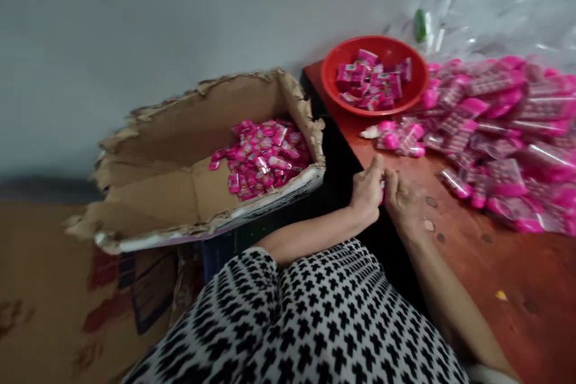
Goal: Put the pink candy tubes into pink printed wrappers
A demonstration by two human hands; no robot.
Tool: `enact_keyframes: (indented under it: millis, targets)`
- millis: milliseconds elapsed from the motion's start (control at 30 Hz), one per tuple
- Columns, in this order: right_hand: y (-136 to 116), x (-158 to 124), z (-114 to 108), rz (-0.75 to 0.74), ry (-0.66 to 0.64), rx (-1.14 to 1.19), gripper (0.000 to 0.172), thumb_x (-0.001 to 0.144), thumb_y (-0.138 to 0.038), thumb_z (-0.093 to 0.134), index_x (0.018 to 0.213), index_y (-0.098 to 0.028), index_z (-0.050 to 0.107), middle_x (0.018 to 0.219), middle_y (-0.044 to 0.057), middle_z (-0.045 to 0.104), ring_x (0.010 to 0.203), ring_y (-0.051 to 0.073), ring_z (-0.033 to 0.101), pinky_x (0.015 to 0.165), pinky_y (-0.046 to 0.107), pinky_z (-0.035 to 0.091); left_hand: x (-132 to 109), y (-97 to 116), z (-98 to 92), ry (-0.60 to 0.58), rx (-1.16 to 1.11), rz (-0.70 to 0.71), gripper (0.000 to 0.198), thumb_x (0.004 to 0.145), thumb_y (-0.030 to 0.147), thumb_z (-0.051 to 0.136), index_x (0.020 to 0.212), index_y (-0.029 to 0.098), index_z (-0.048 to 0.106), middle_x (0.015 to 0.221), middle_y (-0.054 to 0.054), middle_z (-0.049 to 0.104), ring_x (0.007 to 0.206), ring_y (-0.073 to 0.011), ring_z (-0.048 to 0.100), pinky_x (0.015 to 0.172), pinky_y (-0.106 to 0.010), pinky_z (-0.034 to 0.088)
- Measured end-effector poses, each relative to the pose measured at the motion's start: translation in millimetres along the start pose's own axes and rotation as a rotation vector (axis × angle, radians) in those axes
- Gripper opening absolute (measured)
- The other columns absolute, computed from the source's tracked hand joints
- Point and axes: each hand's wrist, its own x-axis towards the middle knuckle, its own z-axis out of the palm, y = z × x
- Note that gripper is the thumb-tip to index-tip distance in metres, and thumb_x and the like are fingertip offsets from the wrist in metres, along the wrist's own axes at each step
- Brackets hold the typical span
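Note:
My left hand and my right hand meet at the front edge of the red-brown table. Both are closed, fingertips pinching a small pink item between them. Fingers cover most of it, so its kind cannot be made out. Just beyond lie a few pink-capped pieces with clear parts. A red bowl behind them holds small pink packets. To the left, a torn-edged cardboard box contains a heap of shiny pink wrapped pieces.
A large pile of clear tubes with pink caps covers the table's right side. Clear plastic bags and a small green item lie behind. Printed cardboard sits at lower left. The table shows dark round marks.

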Motion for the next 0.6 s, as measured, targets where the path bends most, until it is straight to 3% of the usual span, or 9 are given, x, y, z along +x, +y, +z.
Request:
enact_keyframes:
  millis: [67, 167, 300, 400, 500, 600]
  targets:
    - [-3.8, -1.4, 3.3, 0.024, 0.058, -0.002, 0.051, 0.097, -0.047, 0.022, 0.059, -0.022, 0.044, 0.048, 0.0, 0.039, 0.042, 0.012, 0.033, 0.048, 0.029, 0.023, 0.2, 5.2, -0.3, -0.029, 0.016, 0.043, 0.062, 0.066, 0.072, 0.063, 0.048, 0.02, 0.035, 0.049, 0.004, 0.035, 0.046, -0.0075, 0.031, 0.046, -0.027, 0.025]
    - [-10.3, -4.3, 3.9, -0.065, 0.01, -0.01, 0.048, 0.096, -0.047, 0.029, 0.056, -0.023, 0.042, 0.046, 0.0, 0.039, 0.042, 0.013, 0.037, 0.048, 0.029, 0.025, 1.9, 10.8, -5.0, -0.093, 0.008, 0.002, 0.065, 0.065, 0.073, 0.063, 0.045, 0.021, 0.03, 0.045, 0.004, 0.029, 0.044, -0.0077, 0.027, 0.046, -0.029, 0.023]
    - [-2.5, 3.9, 8.4, -0.102, 0.071, -0.033, 0.049, 0.094, -0.047, 0.031, 0.053, -0.023, 0.038, 0.044, -0.001, 0.038, 0.039, 0.012, 0.034, 0.046, 0.028, 0.023, 4.5, 5.9, -8.8, 0.004, -0.074, 0.022, 0.064, 0.065, 0.075, 0.061, 0.048, 0.021, 0.032, 0.049, 0.004, 0.031, 0.047, -0.0085, 0.028, 0.049, -0.03, 0.024]
    - [-2.5, 7.0, 14.7, -0.053, 0.137, -0.066, 0.047, 0.095, -0.044, 0.029, 0.056, -0.022, 0.042, 0.046, -0.001, 0.04, 0.041, 0.012, 0.036, 0.046, 0.027, 0.024, 9.7, 5.8, -12.7, -0.012, -0.03, 0.096, 0.059, 0.071, 0.073, 0.056, 0.049, 0.021, 0.038, 0.052, 0.002, 0.037, 0.05, -0.0102, 0.033, 0.052, -0.031, 0.027]
    - [-10.4, 5.1, 19.9, -0.119, 0.056, -0.1, 0.046, 0.094, -0.044, 0.034, 0.054, -0.022, 0.04, 0.045, -0.002, 0.036, 0.04, 0.011, 0.032, 0.046, 0.028, 0.022, 17.2, 10.6, -19.0, -0.064, 0.042, 0.08, 0.059, 0.075, 0.068, 0.057, 0.047, 0.022, 0.033, 0.049, 0.003, 0.031, 0.048, -0.0105, 0.029, 0.052, -0.032, 0.026]
    - [-12.4, 9.4, 24.2, -0.138, -0.037, -0.075, 0.046, 0.092, -0.046, 0.035, 0.053, -0.023, 0.041, 0.044, -0.002, 0.034, 0.04, 0.011, 0.032, 0.047, 0.028, 0.022, 21.1, 11.9, -22.4, 0.011, -0.056, -0.012, 0.062, 0.069, 0.068, 0.064, 0.047, 0.021, 0.03, 0.049, 0.004, 0.03, 0.048, -0.0094, 0.028, 0.05, -0.03, 0.026]
